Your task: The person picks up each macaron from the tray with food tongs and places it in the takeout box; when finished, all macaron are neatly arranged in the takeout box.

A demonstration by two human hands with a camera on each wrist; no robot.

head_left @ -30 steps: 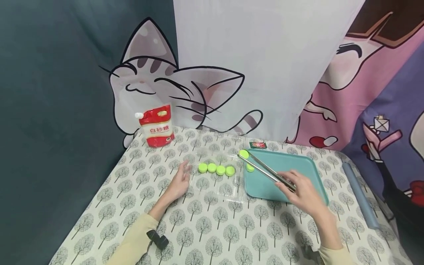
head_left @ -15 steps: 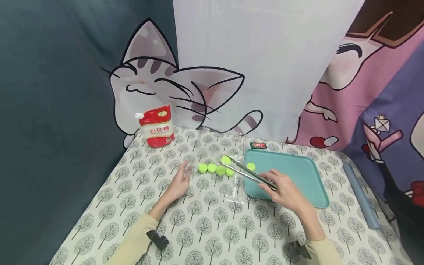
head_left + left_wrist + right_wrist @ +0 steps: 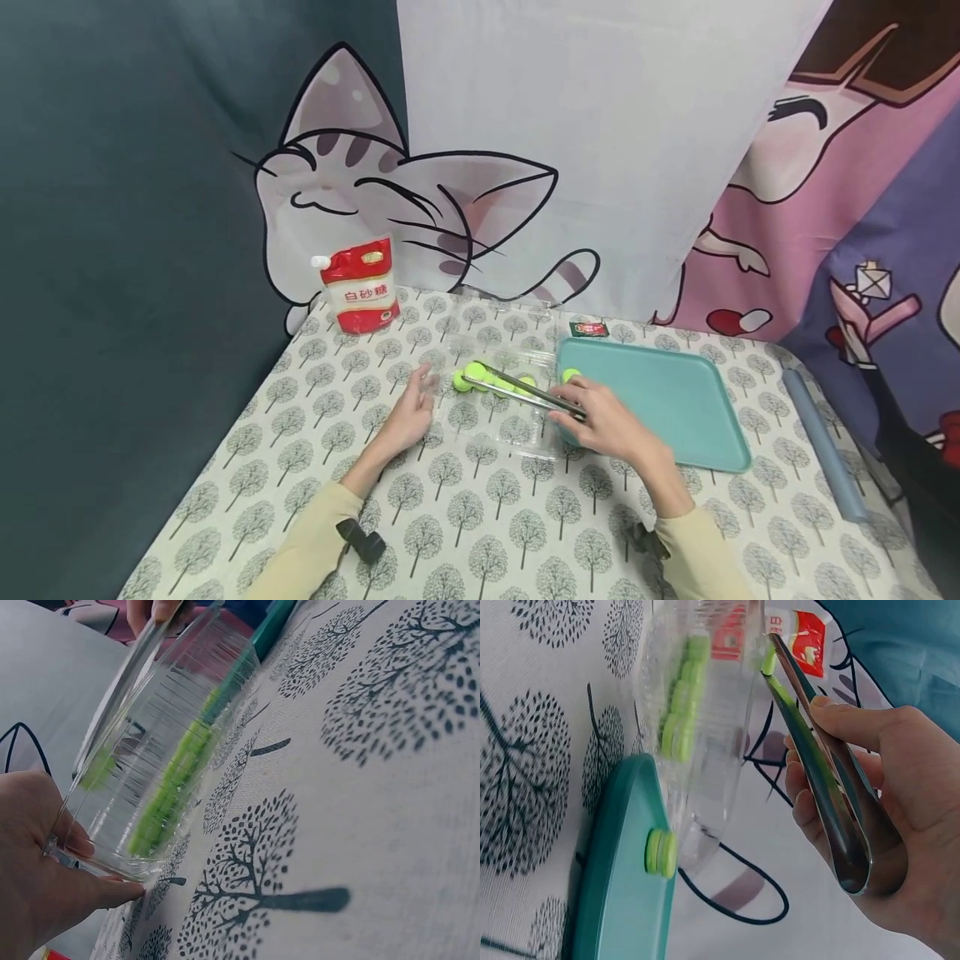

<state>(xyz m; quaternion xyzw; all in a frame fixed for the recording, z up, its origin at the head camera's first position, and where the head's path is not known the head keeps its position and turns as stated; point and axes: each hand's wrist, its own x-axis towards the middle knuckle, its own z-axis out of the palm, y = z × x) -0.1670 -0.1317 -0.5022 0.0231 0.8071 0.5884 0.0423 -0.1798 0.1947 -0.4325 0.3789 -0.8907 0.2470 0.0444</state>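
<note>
My right hand [image 3: 611,423] grips metal tongs [image 3: 817,765], whose tips pinch a green macaron [image 3: 476,372] above a clear plastic box [image 3: 517,450]. Inside the box several more green macarons [image 3: 681,712] stand in a row, partly covered by the tongs in the head view. At the box's left end is my left hand [image 3: 408,415], holding the wall between thumb and fingers [image 3: 112,891]. To the right, a teal tray [image 3: 663,400] carries one green macaron [image 3: 660,853] near its left edge, half hidden behind my right hand in the head view.
A red and white sugar pouch [image 3: 363,287] stands at the back left. Behind the tray lies a small dark green and red packet [image 3: 589,329]. The box's clear lid [image 3: 510,321] extends toward the back curtain. A blue-grey roll [image 3: 825,446] lies along the right side.
The right hand has carried the tongs and macaron leftward from over the tray's left edge to above the left part of the row. The left hand stays at the box's end.
</note>
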